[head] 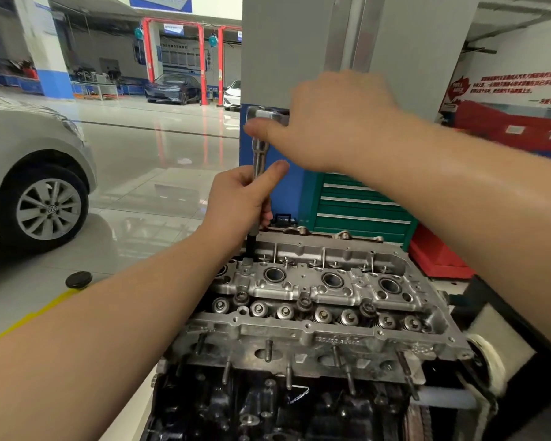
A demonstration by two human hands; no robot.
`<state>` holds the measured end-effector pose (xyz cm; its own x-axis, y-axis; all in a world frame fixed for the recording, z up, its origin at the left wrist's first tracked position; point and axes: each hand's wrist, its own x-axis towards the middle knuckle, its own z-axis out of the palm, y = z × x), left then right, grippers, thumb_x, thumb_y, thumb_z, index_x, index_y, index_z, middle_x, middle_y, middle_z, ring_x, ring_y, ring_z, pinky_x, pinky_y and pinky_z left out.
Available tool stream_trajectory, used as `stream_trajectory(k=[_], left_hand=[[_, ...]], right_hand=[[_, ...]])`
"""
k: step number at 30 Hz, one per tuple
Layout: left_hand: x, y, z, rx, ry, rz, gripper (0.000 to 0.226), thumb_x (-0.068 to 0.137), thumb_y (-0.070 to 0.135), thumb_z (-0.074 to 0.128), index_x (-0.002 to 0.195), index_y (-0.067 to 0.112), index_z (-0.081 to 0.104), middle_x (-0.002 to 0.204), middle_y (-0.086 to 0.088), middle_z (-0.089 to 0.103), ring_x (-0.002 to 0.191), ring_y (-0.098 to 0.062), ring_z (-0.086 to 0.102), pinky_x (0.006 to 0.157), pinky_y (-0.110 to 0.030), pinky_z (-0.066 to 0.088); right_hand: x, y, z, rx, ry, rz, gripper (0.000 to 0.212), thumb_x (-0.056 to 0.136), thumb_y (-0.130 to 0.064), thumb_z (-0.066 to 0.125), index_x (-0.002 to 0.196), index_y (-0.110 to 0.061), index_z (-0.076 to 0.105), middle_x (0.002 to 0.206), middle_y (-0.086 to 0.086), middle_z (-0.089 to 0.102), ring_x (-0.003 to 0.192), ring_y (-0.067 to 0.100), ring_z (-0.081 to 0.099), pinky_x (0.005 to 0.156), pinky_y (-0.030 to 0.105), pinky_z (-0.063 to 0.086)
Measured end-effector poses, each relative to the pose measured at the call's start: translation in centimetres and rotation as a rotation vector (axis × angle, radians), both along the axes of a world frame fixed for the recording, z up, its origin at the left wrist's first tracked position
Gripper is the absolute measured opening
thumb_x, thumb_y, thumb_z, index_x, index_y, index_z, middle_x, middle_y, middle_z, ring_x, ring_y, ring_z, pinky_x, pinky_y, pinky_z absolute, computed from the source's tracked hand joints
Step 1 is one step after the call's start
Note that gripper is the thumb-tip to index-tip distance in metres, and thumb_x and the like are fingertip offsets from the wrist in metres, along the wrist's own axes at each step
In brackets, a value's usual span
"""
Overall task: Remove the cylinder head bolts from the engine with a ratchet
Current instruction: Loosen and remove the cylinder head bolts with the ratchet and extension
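An aluminium cylinder head [318,291] sits on top of a dark engine block [268,405] in front of me. A chrome ratchet [261,114] with a long extension bar [257,160] stands upright over the head's far left corner, its dark socket end [251,246] reaching down into the head. My left hand [239,202] grips the extension bar halfway down. My right hand [334,122] grips the ratchet handle at the top, with the thumb lying across the ratchet's head. Bolts [304,302] stand along the middle of the head.
A silver car [29,173] is parked to the left on the glossy floor. A black cap [78,279] lies on the floor by a yellow line. A green tool cabinet [357,205] stands behind the engine, against a grey and blue pillar [268,58].
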<state>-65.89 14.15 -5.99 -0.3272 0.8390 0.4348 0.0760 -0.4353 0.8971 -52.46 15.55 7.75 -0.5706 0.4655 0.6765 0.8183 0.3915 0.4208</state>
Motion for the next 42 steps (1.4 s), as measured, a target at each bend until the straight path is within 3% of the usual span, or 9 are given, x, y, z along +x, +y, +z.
stream_trajectory(k=[6,9,12,16,19,23,30,37,42], left_hand=[[0.4,-0.8,0.3,-0.052,-0.094,-0.059,0.049,0.102,0.044,0.065,0.068,0.02,0.038,0.047,-0.001,0.038,0.038,-0.019,0.032,0.04,-0.025,0.03],[0.2,-0.9,0.4,-0.08,-0.114,-0.163,0.055,0.104,0.039,0.064,0.061,0.028,0.032,0.048,0.002,0.028,0.039,-0.017,0.021,0.042,-0.023,0.023],[0.0,-0.7,0.4,-0.085,-0.107,-0.188,0.057,0.104,0.039,0.063,0.059,0.028,0.031,0.048,0.002,0.025,0.04,-0.017,0.019,0.044,-0.023,0.022],[0.1,-0.2,0.2,-0.051,-0.087,-0.125,0.055,0.103,0.044,0.063,0.062,0.02,0.035,0.044,0.0,0.032,0.036,-0.019,0.027,0.042,-0.023,0.026],[0.5,0.1,0.2,-0.028,0.01,0.014,0.069,0.099,0.052,0.065,0.067,-0.005,0.043,0.043,-0.007,0.042,0.037,-0.022,0.04,0.04,-0.023,0.033],[0.3,-0.2,0.4,-0.051,-0.064,-0.035,0.063,0.102,0.049,0.064,0.065,0.006,0.037,0.044,-0.004,0.036,0.036,-0.02,0.032,0.039,-0.022,0.029],[-0.3,-0.5,0.2,-0.045,-0.082,-0.206,0.055,0.098,0.046,0.063,0.054,0.028,0.035,0.046,0.002,0.027,0.036,-0.019,0.024,0.042,-0.021,0.027],[-0.2,0.0,0.1,0.002,0.017,-0.001,0.057,0.094,0.056,0.07,0.061,0.016,0.047,0.044,-0.008,0.048,0.037,-0.024,0.047,0.041,-0.028,0.04],[0.4,-0.4,0.5,-0.029,-0.071,0.006,0.05,0.101,0.048,0.066,0.072,0.017,0.039,0.045,-0.004,0.041,0.037,-0.021,0.036,0.04,-0.025,0.031]], right_hand=[[0.0,0.8,-0.5,-0.017,-0.006,0.207,0.079,0.091,-0.084,0.016,0.062,-0.019,0.051,0.057,0.001,0.046,0.055,0.023,0.043,0.063,0.033,0.034],[0.8,2.9,0.8,-0.39,-0.121,0.347,0.091,0.083,-0.091,0.008,0.104,-0.024,0.066,0.096,0.003,0.066,0.102,0.026,0.056,0.102,0.043,0.036],[1.0,3.4,1.5,-0.624,-0.066,0.432,0.068,0.094,-0.079,0.027,0.138,-0.038,0.057,0.133,-0.01,0.062,0.123,0.013,0.053,0.105,0.038,0.041],[0.5,1.7,1.6,-0.272,-0.059,0.194,0.07,0.085,-0.089,0.026,0.083,-0.029,0.062,0.075,-0.006,0.057,0.069,0.02,0.052,0.056,0.029,0.029],[0.2,-0.9,0.3,0.001,0.0,0.041,0.073,0.086,-0.089,0.026,0.055,-0.023,0.037,0.054,-0.002,0.037,0.049,0.016,0.03,0.052,0.027,0.015],[-0.8,-0.5,-0.1,0.083,-0.013,0.112,0.079,0.089,-0.086,0.023,0.054,-0.018,0.043,0.051,0.002,0.039,0.047,0.02,0.034,0.055,0.029,0.023],[0.7,2.8,1.5,-0.696,-0.016,0.462,0.05,0.101,-0.066,0.041,0.118,-0.025,0.064,0.102,0.003,0.067,0.094,0.023,0.059,0.08,0.033,0.046],[-0.5,0.0,0.5,-0.08,-0.061,0.015,0.078,0.085,-0.09,0.017,0.062,-0.021,0.045,0.06,0.0,0.044,0.053,0.017,0.038,0.052,0.028,0.022],[-1.0,1.0,0.3,-0.207,-0.023,0.116,0.073,0.094,-0.081,0.021,0.067,-0.019,0.049,0.065,0.001,0.051,0.06,0.02,0.048,0.055,0.031,0.026]])
